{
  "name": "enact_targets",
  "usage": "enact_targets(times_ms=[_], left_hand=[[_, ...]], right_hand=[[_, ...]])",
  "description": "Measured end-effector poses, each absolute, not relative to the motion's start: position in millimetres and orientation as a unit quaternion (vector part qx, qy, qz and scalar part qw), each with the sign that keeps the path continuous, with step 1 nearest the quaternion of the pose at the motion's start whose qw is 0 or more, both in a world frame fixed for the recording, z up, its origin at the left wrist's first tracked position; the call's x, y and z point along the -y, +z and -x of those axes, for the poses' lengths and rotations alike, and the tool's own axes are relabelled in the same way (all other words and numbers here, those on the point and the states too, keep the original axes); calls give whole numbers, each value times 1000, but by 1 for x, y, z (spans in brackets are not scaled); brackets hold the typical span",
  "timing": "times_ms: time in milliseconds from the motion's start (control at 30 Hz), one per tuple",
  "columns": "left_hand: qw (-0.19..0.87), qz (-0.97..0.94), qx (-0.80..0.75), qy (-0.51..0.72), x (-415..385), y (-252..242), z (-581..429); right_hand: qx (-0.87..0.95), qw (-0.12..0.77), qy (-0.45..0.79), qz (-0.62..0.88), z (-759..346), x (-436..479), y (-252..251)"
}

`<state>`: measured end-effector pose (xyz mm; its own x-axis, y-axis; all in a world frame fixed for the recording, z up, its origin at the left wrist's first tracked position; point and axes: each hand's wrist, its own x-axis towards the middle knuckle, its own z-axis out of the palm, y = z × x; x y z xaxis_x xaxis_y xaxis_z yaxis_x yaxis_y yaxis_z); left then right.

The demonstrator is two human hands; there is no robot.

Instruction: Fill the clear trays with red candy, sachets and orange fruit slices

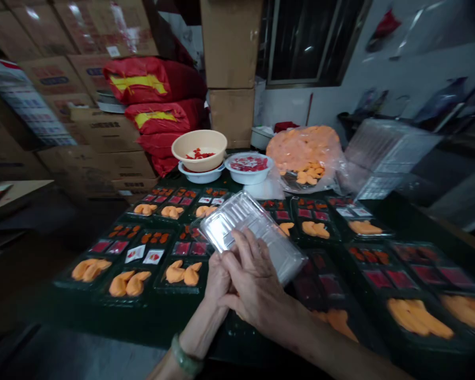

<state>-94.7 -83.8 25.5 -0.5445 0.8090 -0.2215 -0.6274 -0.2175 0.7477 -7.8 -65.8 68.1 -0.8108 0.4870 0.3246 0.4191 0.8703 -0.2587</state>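
Both hands, left hand under right hand, fingers clasping stack of clear lids above black trays at centre counter, 12 o'clock of wrists; risk: slippery lids sliding apart onto food.

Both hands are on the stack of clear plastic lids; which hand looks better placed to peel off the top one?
Probably the right hand: it lies on top of the clear lid stack, fingers spread over its near end. The left hand sits mostly hidden beneath it, seemingly supporting the stack above the filled black trays.
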Motion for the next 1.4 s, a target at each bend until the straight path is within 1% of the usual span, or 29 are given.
enact_targets(times_ms=[133,200,267,300,367,400,433,467,500,533,600,700,833,933,1067,1200,1267,1333,1400], left_hand=[[470,-130,-401,776,77,21,87],[482,-136,-405,765,70,20,84],[485,-132,-420,755,61,22,84],[481,-125,-430,753,57,23,85],[472,-110,-448,751,50,24,93],[467,-104,-456,750,47,25,98],[463,-100,-463,749,45,24,104],[458,-98,-471,748,45,24,110],[454,-97,-478,745,45,24,115],[451,-94,-486,743,45,24,119],[448,-85,-499,736,47,25,126],[447,-70,-516,728,48,27,130],[440,-70,-518,730,49,30,131],[446,-72,-520,725,49,30,129],[452,-73,-529,714,54,28,129],[458,-74,-531,709,60,25,133],[458,-73,-532,709,62,25,136],[457,-70,-531,710,62,25,137],[460,-68,-528,711,61,25,137]], right_hand=[[956,199,89,197,-4,53,58],[946,249,79,191,-18,42,65],[906,333,89,246,-39,25,80],[869,383,113,291,-53,12,87],[765,470,203,392,-85,-22,95],[702,500,279,423,-101,-42,94],[643,504,360,451,-116,-63,88],[583,501,417,484,-130,-84,79],[516,497,447,536,-141,-104,68],[466,472,464,587,-150,-122,54],[428,426,473,642,-158,-151,26],[430,369,453,689,-153,-179,-5],[466,302,389,735,-138,-204,-22],[512,264,311,755,-132,-220,-25],[573,231,211,758,-131,-230,-25],[609,208,128,754,-126,-217,-21],[629,212,87,743,-118,-204,-22],[683,213,54,697,-106,-192,-26],[759,179,33,626,-95,-185,-35]])
